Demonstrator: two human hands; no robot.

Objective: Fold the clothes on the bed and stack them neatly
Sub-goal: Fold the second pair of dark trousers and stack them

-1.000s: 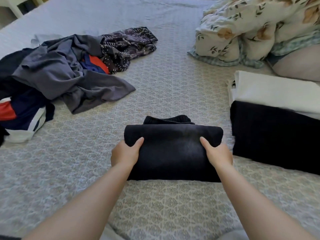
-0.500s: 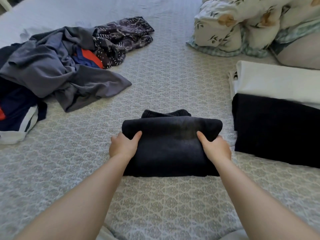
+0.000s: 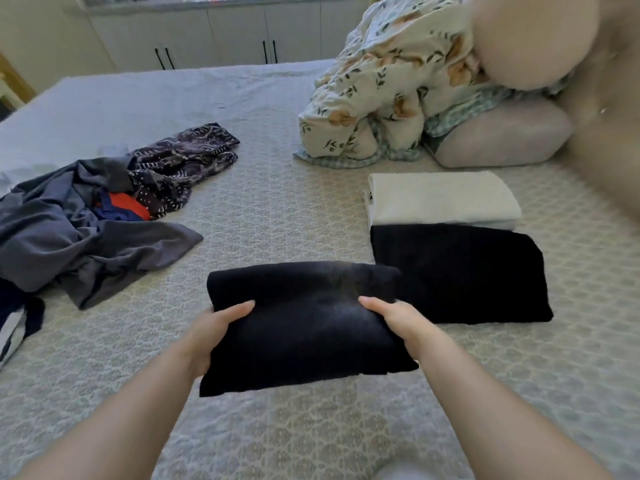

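A folded black garment (image 3: 304, 323) is held up off the bed in front of me. My left hand (image 3: 214, 332) grips its left edge, thumb on top. At its right edge my right hand (image 3: 398, 320) grips the same way. Just right of it a second folded black garment (image 3: 460, 271) lies flat on the bed, with a folded white garment (image 3: 443, 199) behind it. A heap of unfolded clothes (image 3: 79, 226), grey, dark patterned, red and blue, lies at the left.
The patterned grey bedspread (image 3: 277, 209) covers the bed. A bunched floral duvet (image 3: 391, 84) and a pale pillow (image 3: 502, 136) sit at the back right. White cabinets (image 3: 214, 36) stand beyond the bed's far edge.
Both hands have lifted the folded black garment off the bed and carried it toward the folded pieces on the right. The view has tilted up.
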